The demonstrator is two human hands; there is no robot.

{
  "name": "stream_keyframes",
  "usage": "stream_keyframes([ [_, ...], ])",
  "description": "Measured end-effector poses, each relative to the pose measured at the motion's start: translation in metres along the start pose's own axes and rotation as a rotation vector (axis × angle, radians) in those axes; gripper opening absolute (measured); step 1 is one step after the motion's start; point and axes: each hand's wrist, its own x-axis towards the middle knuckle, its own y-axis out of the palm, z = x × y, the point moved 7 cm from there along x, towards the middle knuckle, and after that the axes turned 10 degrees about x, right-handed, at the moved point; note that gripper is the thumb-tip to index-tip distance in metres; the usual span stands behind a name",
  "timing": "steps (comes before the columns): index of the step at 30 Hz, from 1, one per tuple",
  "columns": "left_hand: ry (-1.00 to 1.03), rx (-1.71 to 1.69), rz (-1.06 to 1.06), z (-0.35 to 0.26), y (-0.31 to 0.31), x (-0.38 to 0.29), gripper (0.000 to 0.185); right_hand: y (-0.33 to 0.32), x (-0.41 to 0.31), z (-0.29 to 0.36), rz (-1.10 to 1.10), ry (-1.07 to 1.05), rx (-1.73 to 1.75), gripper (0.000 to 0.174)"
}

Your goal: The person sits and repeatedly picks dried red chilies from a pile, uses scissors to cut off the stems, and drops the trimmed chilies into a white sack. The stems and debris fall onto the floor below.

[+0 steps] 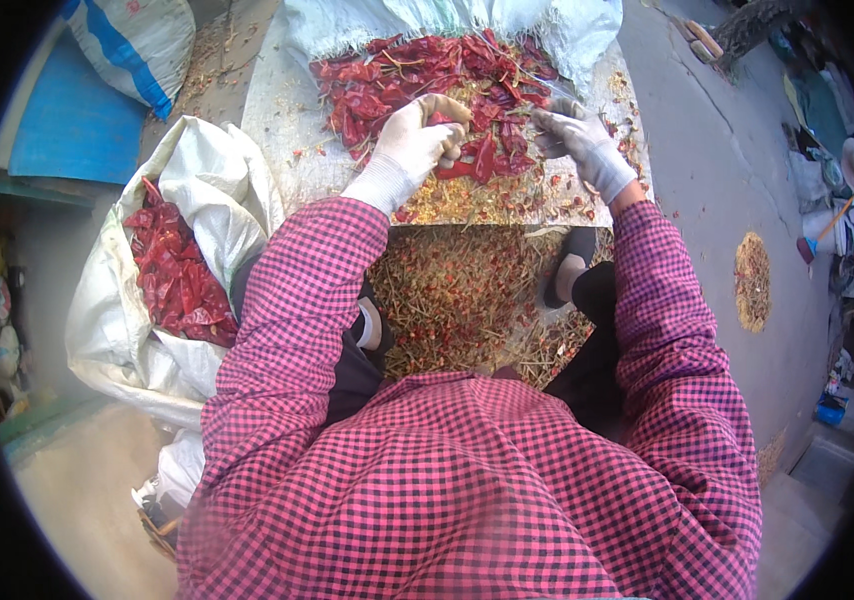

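A heap of dried red chili peppers (367,86) lies on a pale, seed-strewn board (284,142) before me. My left hand (419,139), in a whitish glove, curls over the heap's front, with a bit of red chili showing between thumb and fingers. To its right, my gloved right hand (581,142) hovers by the heap's right edge, fingers bent and pointing inward. Whether a thin stem sits in its fingertips is too small to tell. Loose seeds and stem bits cover the board's near part. Some whole chilies (483,154) lie between my hands.
Left of me, an open white woven sack (97,322) holds more red chilies (179,277). Another pale sack (464,15) lies behind the heap. Stems and seeds litter the ground (457,300) between my feet. A small debris pile (753,281) and a broom (809,247) are at right.
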Motion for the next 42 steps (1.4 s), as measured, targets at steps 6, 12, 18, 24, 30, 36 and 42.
stream_keyframes([
  [6, 0.365, 0.311, -0.168, -0.023, 0.006, -0.002, 0.038, 0.071, -0.031, 0.002, 0.388, 0.047, 0.231, 0.043],
  [12, 0.405, 0.306, 0.025, -0.021, 0.014, -0.002, 0.055, 0.085, -0.044, 0.015, 0.366, -0.117, -0.015, 0.028],
  [18, 0.436, 0.326, -0.045, -0.027, 0.017, -0.014, 0.070, 0.078, -0.042, 0.026, 0.286, -0.278, 0.047, 0.028],
  [24, 0.355, 0.147, -0.007, -0.033, 0.016, -0.016, 0.043, 0.085, -0.047, 0.031, 0.265, -0.319, -0.153, 0.030],
  [30, 0.068, -0.008, -0.268, -0.027, -0.012, -0.018, 0.022, 0.053, -0.030, 0.041, 0.230, -0.263, -0.146, 0.029],
  [36, 0.061, -0.156, -0.298, -0.021, -0.034, -0.013, 0.028, 0.031, -0.008, 0.017, 0.063, -0.253, -1.319, 0.035],
  [42, 0.071, -0.074, -0.203, -0.017, -0.024, -0.012, 0.018, 0.070, -0.021, -0.008, 0.217, -0.688, -1.624, 0.024],
])
